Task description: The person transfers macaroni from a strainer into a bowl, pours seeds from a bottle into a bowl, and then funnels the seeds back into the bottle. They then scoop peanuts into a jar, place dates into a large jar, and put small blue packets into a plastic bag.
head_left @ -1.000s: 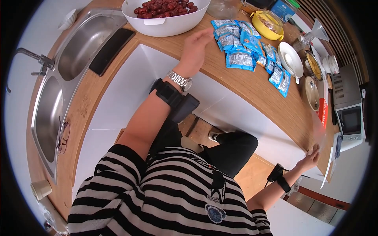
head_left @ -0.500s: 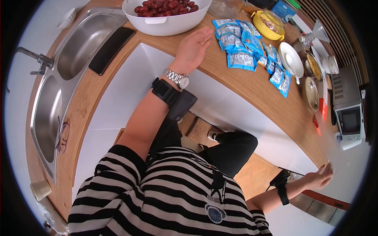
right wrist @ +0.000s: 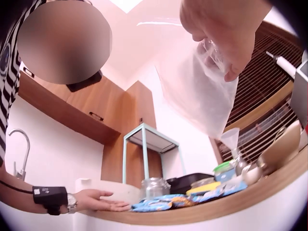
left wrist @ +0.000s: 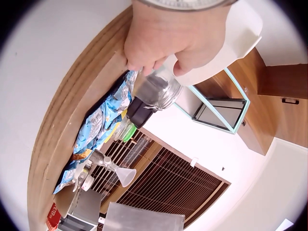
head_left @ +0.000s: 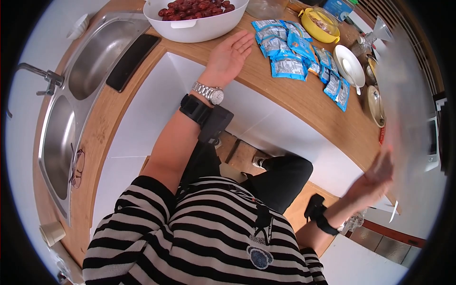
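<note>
My right hand (head_left: 373,187) is off the counter's right end, pinching a clear plastic bag (right wrist: 197,91). The bag hangs bunched under the fingers in the right wrist view and is a pale blur (head_left: 411,118) in the head view. My left hand (head_left: 225,59) lies at the counter's front edge, fingers extended, holding nothing. Just beyond it stands a white basin (head_left: 209,31) of red dates (head_left: 195,8). Several blue printed packets (head_left: 288,66) lie to the right of its fingertips.
A yellow bowl (head_left: 319,33), a white dish (head_left: 349,66) and an oval bowl (head_left: 375,107) line the counter behind the packets. Left are a steel sink (head_left: 102,57), a black slab (head_left: 133,61) and eyeglasses (head_left: 78,168). A clear funnel (right wrist: 231,138) stands farther back.
My right hand swings outward to the right, then comes back up and inward with the plastic bag lifted. My left hand shifts slightly left and turns, its fingers spreading a little.
</note>
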